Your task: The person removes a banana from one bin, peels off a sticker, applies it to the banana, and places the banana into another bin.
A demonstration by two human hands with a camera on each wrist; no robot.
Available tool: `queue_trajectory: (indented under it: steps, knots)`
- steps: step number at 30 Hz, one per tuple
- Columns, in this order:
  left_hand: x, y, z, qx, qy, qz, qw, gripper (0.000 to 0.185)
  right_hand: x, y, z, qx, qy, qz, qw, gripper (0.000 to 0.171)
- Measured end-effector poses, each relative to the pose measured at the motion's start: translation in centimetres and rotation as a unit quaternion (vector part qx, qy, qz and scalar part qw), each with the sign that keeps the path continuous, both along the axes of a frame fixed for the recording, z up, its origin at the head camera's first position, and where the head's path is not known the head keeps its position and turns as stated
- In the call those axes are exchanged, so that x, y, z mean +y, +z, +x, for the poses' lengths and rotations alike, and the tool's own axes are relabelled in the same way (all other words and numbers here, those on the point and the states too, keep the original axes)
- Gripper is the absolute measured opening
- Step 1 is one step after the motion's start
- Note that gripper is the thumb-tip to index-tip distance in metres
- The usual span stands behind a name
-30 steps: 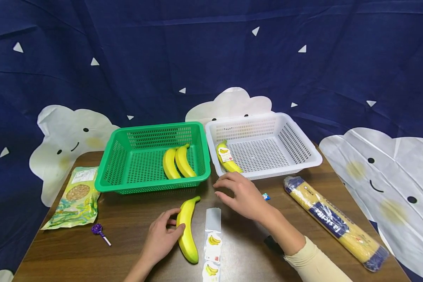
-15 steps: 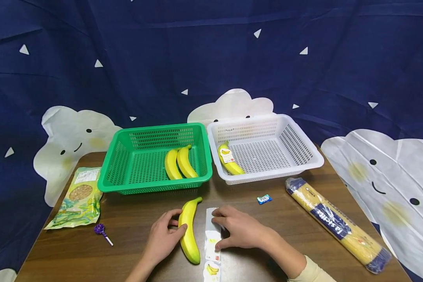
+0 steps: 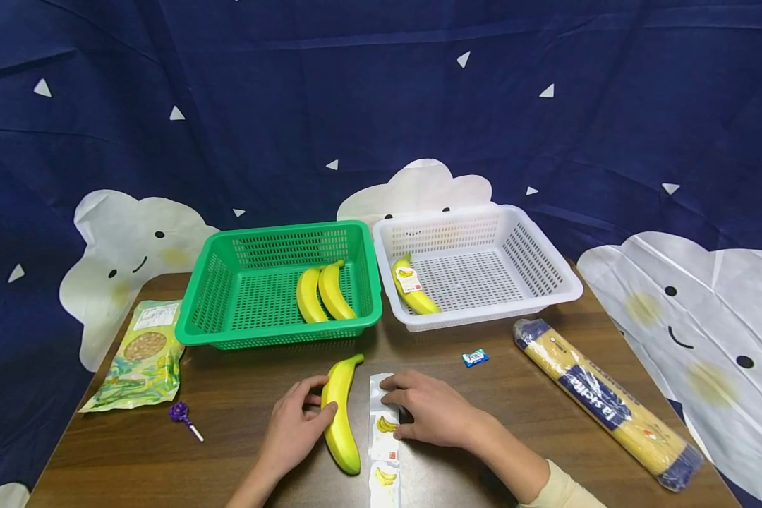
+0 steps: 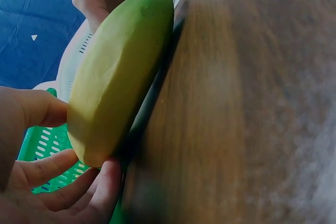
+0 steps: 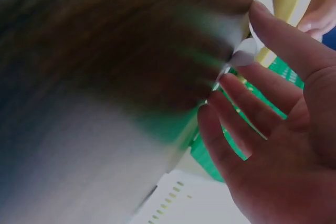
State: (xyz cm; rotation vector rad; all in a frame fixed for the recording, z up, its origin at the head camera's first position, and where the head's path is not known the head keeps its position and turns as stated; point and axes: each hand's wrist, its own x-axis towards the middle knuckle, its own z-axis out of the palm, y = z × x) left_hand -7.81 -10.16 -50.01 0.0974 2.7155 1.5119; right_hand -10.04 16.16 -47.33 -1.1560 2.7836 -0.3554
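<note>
Holding a curved yellow banana (image 3: pixel 340 418) on a brown wooden table (image 3: pixel 235 402), clamped between thumb and fingers of the left hand (image 3: pixel 295 427), while touching a white banana-printed sticker strip (image 3: pixel 384 446) beside it with the right hand (image 3: pixel 437 410) spread.

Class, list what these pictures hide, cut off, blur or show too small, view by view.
Head: strip of white banana-print stickers, lower end cut off by the bottom edge, part covered by the bare right hand.
Head: fine print on the small white label in the white plastic basket, too small to read.
Left wrist: right hand, partly hidden behind the green-tipped yellow banana.
Right wrist: brown wooden tabletop, surface detail lost in blur.
</note>
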Motion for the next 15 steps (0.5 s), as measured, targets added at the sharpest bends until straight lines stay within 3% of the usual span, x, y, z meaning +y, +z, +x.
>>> queue_trajectory:
  steps: [7, 12, 15]
  knots:
    - [-0.2, 0.1, 0.1, 0.025, 0.006, -0.015, 0.9996, 0.036, 0.0, -0.4, -0.2, 0.029, 0.012, -0.045, 0.998, 0.019]
    - [-0.1, 0.5, 0.4, 0.067, 0.015, -0.003, 0.9976, 0.031, 0.0, -0.1, -0.5, -0.006, 0.007, -0.091, 0.996, 0.012]
    - [0.0, 1.0, 0.7, 0.111, 0.002, 0.016, 0.9937, 0.028, 0.1, 0.3, -0.6, -0.031, 0.009, -0.103, 0.994, 0.014]
